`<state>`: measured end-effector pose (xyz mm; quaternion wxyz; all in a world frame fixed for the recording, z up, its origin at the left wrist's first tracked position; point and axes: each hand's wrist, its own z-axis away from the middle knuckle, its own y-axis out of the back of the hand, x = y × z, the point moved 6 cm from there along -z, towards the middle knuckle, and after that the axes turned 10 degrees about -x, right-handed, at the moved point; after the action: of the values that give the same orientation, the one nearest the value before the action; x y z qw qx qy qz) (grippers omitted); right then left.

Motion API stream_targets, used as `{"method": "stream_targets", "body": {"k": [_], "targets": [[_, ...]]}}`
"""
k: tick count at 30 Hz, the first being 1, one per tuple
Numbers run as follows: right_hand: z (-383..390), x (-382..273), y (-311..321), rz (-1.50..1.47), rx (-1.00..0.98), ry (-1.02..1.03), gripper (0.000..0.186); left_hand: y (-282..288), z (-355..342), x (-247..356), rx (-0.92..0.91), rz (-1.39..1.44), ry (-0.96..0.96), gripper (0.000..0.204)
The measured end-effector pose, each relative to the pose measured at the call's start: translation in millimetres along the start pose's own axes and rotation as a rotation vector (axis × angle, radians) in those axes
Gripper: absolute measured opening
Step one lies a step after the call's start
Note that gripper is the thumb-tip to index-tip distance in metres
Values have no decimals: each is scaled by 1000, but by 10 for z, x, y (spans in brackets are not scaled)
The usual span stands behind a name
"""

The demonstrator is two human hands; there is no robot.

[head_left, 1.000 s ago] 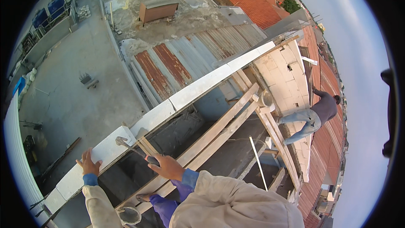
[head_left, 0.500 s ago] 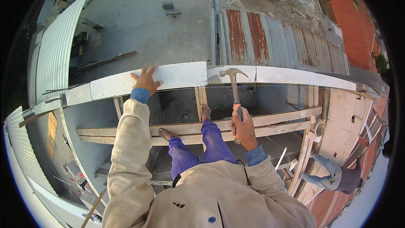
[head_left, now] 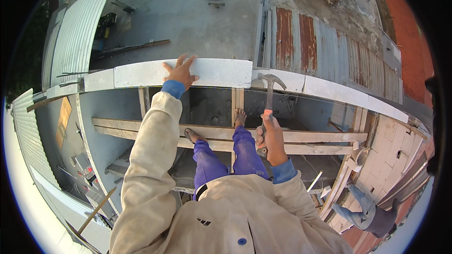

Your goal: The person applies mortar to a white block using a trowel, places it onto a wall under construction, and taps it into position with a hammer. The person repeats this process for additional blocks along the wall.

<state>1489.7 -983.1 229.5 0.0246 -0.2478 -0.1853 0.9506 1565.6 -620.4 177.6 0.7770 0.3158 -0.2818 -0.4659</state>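
A long white block [head_left: 221, 72] lies on top of the wall in front of me, its face standing higher than the blocks beside it. My left hand [head_left: 180, 73] rests on this block with fingers spread. In my right hand [head_left: 270, 140] is a claw hammer [head_left: 269, 96], gripped by its orange and dark handle, head up. The hammer's head is in front of a neighbouring white block [head_left: 288, 81], just right of the long block's end; whether it touches cannot be seen. My feet stand on timber, one on a plank [head_left: 214, 132], the other farther forward by an upright board.
Paired planks [head_left: 306, 149] span the gap below me, with a lower floor beneath. More white blocks [head_left: 336, 93] run right along the wall. Beyond it lie a grey concrete roof [head_left: 188, 14] and rusty metal sheets [head_left: 308, 33]. Another person [head_left: 372, 214] is at the lower right.
The view has swung a little, moving the scene rightward in the picture. My left hand remains on the block, and the hammer is still held upright near the block's right end.
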Motion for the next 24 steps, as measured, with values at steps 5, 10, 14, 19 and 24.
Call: {"method": "stream_targets", "body": {"k": [5, 10, 14, 19, 24], "targets": [[72, 14, -25, 31, -51, -111, 31, -13, -3, -20, -91, 36, 52, 78], [66, -194, 122, 139, -20, -37, 33, 4, 5, -10, -103, 31, 67, 78], [-7, -275, 195, 136, 40, 95, 38, 3, 17, -9, -89, 30, 71, 78], [-140, -517, 343, 349, 48, 91, 40, -1, 23, -9, -80, 18, 73, 77], [-456, -1292, 293, 768, 2, 193, 39, 16, 59, 30, -95, 26, 99, 77]]}}
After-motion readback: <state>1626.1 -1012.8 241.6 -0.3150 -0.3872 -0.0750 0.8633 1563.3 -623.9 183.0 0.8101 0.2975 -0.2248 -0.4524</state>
